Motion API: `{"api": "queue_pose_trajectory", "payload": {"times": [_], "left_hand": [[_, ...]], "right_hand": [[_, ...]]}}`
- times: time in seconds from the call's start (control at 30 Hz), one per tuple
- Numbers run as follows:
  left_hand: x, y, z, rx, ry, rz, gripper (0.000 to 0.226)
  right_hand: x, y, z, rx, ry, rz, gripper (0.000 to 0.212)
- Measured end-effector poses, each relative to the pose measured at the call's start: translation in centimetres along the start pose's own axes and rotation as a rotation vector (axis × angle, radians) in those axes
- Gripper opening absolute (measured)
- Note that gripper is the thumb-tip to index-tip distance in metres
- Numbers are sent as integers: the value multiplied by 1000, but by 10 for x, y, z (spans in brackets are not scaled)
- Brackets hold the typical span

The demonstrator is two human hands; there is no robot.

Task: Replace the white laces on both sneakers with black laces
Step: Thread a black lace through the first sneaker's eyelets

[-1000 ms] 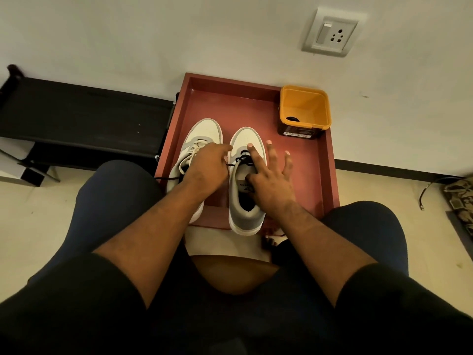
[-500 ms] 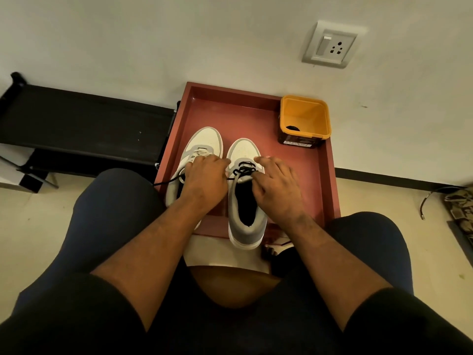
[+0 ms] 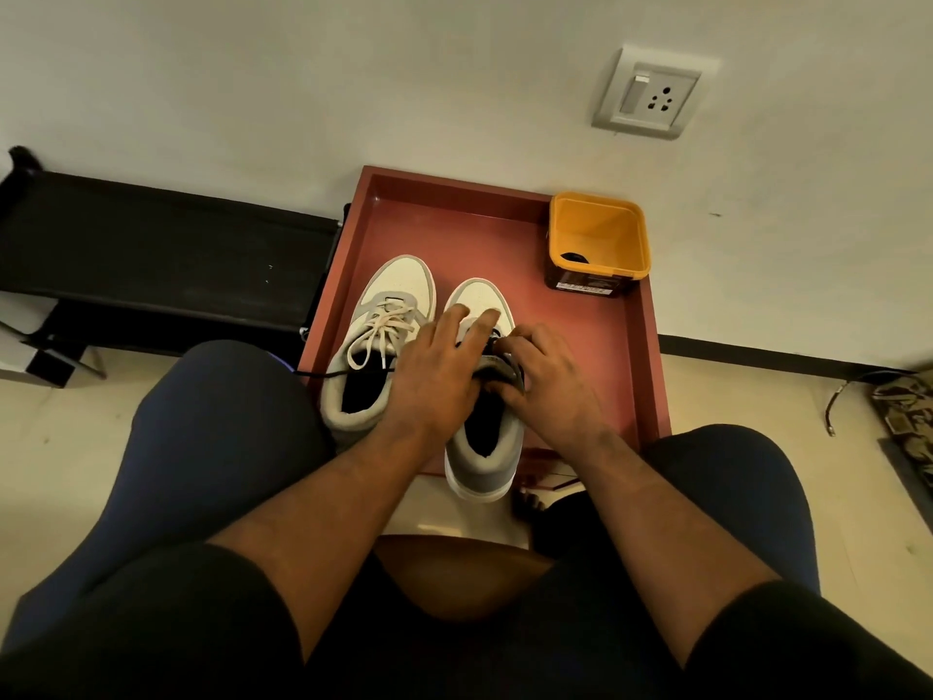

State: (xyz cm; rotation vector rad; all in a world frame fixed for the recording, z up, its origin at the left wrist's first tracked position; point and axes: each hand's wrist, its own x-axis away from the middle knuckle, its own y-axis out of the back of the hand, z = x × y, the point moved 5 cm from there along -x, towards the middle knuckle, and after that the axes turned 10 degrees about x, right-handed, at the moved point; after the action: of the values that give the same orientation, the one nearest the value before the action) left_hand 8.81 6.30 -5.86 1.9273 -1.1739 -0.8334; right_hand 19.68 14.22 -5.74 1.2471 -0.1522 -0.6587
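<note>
Sneakers, a white-and-grey pair, stand side by side toes toward the wall in a dark red rectangular tray [image 3: 638, 356] on the floor. The left sneaker [image 3: 383, 341] is threaded with cream-white laces [image 3: 386, 328], and a thin black lace [image 3: 328, 374] trails from its collar over the tray's left rim. The right sneaker [image 3: 482, 447] lies under both hands, its heel hanging past the tray's near edge. The left hand [image 3: 434, 371] lies across its tongue area with straight, slightly spread fingers reaching onto the white toe. The right hand [image 3: 548, 381] sits at the shoe's right side, fingers curled in toward the eyelets; it seems to pinch a dark lace there, though the view is too crowded to be sure. An open orange square tub [image 3: 598, 240] stands in the tray's far right corner, well apart from the hands.
</note>
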Motion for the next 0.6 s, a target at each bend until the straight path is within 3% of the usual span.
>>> {"api": "queue_pose_trajectory", "payload": {"times": [0.13,0.23,0.33,0.43,0.53,0.6], "left_hand": [[-7,3,-13,-133,-180,-131,41],[-10,3,-16,-125,-277,-94,22],[-14,7,-4,116,-54,-35,6],[-15,8,10,307,177,-94,8],[-19,8,7,334,141,-70,9],[-25,4,0,162,35,48,25]], "right_hand": [[2,-2,-12,-123,-113,102,47],[2,-5,-16,-179,-183,177,39],[3,-4,-15,-194,-235,190,29],[6,-4,-13,-213,-283,181,28],[6,-6,-11,-196,-305,164,25],[5,-5,-13,-235,-353,133,24]]}}
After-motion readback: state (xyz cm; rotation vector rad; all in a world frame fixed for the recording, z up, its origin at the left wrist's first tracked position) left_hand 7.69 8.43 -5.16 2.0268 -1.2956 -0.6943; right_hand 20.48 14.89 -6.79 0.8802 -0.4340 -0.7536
